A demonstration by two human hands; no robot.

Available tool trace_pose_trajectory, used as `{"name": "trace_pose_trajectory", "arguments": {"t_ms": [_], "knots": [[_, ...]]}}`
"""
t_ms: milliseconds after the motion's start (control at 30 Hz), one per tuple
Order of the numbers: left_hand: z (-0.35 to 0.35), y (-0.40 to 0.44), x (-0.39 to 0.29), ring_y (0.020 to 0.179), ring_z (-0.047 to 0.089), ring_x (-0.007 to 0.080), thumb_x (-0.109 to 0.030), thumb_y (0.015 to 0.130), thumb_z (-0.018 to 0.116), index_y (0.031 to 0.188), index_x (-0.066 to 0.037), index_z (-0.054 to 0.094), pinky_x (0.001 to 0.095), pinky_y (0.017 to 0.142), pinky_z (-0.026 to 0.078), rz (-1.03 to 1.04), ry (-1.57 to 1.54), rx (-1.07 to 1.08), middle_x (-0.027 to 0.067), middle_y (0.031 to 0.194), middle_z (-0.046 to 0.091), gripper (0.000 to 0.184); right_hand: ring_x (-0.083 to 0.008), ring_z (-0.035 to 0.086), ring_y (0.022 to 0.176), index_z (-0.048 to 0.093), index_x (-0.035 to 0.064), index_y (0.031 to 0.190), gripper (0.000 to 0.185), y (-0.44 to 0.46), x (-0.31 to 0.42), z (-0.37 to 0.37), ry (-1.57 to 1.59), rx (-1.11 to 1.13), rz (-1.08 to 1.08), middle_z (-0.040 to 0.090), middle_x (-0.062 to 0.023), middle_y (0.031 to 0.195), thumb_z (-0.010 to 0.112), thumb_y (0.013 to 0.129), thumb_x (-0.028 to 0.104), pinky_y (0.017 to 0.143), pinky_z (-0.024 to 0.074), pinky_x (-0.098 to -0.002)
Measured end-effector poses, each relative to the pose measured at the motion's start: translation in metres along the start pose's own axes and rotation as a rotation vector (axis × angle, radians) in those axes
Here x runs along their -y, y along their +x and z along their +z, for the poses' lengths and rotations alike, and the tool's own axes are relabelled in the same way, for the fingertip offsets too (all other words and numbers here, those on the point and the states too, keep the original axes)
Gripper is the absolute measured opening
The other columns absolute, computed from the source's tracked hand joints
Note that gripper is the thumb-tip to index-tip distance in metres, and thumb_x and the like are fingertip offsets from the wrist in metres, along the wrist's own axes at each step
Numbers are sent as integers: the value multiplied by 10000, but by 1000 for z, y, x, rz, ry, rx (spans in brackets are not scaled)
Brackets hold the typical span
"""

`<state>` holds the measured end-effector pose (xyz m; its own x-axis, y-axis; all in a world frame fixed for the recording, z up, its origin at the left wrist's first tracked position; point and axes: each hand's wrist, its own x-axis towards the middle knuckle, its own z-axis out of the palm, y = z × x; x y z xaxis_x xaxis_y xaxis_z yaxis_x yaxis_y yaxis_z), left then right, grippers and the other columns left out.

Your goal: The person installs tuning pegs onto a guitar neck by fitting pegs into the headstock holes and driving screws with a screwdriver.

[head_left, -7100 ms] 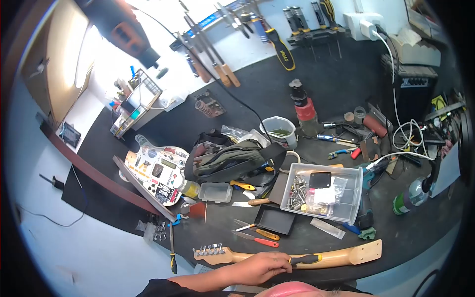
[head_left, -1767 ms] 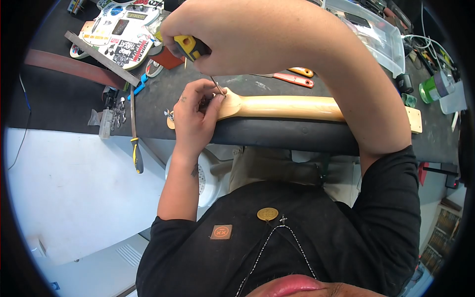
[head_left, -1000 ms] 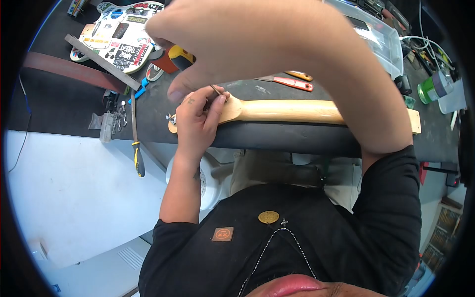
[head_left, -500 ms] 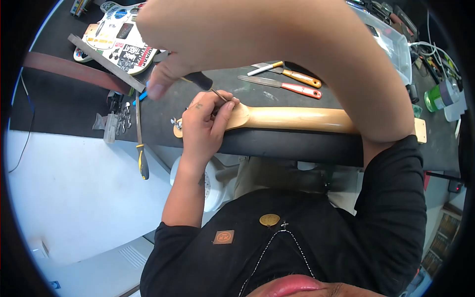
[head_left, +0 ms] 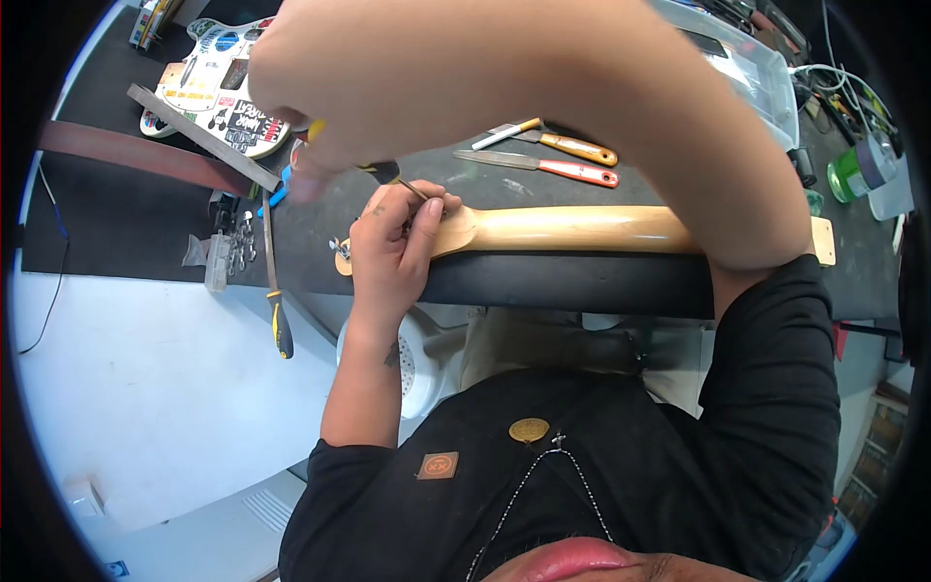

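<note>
"Position of the guitar neck (head_left: 572,229)?"
"Along the bench (head_left: 315,228), headstock (head_left: 342,258) under the left hand (head_left: 393,242). That thumb and forefinger pinched the screwdriver (head_left: 384,173) by its shaft."
"Right hand (head_left: 301,92)?"
"Curled round the handle, largely concealing it."
"Obstructions?"
"The right forearm (head_left: 621,87) covered part of the neck. A red-handled blade (head_left: 582,173) lay just beyond; a stickered guitar body (head_left: 228,82) sat left, a clear tub (head_left: 781,92) and green bottle (head_left: 853,175) right."

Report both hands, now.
Left hand: closed, thumb and forefinger on the screwdriver near its tip.
Right hand: at the screwdriver's handle; fingers mostly hidden, so whether closed cannot be told.
</note>
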<state>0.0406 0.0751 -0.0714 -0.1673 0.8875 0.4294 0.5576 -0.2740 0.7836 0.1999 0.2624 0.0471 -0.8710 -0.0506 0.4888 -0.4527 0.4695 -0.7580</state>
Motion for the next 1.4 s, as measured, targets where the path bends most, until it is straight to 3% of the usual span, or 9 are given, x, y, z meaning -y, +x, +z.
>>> {"name": "trace_pose_trajectory", "arguments": {"t_ms": [567, 767, 967, 1067, 1167, 1367, 1400], "knots": [[-2, 0, 2, 919, 775, 183, -37, 1095, 655, 1088, 46, 742, 317, 845, 613, 21, 36, 16, 127, 988, 812, 120, -340, 671, 1006, 667, -16, 1183, 269, 10, 0, -3, 10, 50, 14, 662, -196, 1110, 644, 1032, 205, 905, 571, -403], [3, 0, -5, 913, 743, 176, -30, 1080, 667, 1080, 37, 747, 324, 833, 594, -61, -67, -24, 108, 969, 832, 104, -334, 661, 1041, 652, -12, 1217, 280, 18, -11, 3, 2, 78, 17, 651, -194, 1150, 633, 1043, 207, 927, 565, -400], [-2, -1, -4, 916, 735, 175, -16, 1070, 671, 1086, 44, 743, 332, 834, 593, 5, 50, 21, 111, 981, 829, 95, -328, 650, 1076, 637, -7, 1252, 293, 8, 2, -4, 20, 65, 19, 639, -192, 1189, 621, 1053, 208, 949, 558, -396], [-7, 0, -3, 1048, 778, 193, -4, 1117, 602, 1174, 64, 705, 336, 981, 610, -6, 102, 106, 136, 1084, 802, 135, -325, 645, 1094, 630, -5, 1269, 299, 14, -6, 0, 18, 73, 23, 634, -191, 1209, 615, 1059, 208, 959, 554, -395], [2, 0, -5, 894, 722, 177, -12, 1072, 661, 1087, 47, 746, 329, 846, 586, -19, -17, -5, 108, 989, 833, 105, -323, 640, 1111, 623, -2, 1286, 306, 15, -12, 2, 14, 81, 24, 628, -190, 1229, 609, 1064, 209, 970, 551, -393], [-5, -2, 1, 962, 766, 180, -20, 1100, 633, 1120, 48, 731, 313, 910, 599, 4, 73, 65, 128, 1031, 833, 121, -317, 630, 1146, 608, 2, 1320, 321, 2, 0, -1, 38, 64, 23, 617, -188, 1268, 598, 1075, 210, 992, 544, -390], [-3, -2, -1, 974, 771, 182, -25, 1108, 624, 1133, 50, 725, 312, 916, 602, -21, -22, 32, 132, 1042, 832, 128, -316, 628, 1152, 605, 3, 1326, 324, 5, -2, 0, 36, 68, 22, 615, -188, 1275, 596, 1076, 210, 996, 543, -389]]}}
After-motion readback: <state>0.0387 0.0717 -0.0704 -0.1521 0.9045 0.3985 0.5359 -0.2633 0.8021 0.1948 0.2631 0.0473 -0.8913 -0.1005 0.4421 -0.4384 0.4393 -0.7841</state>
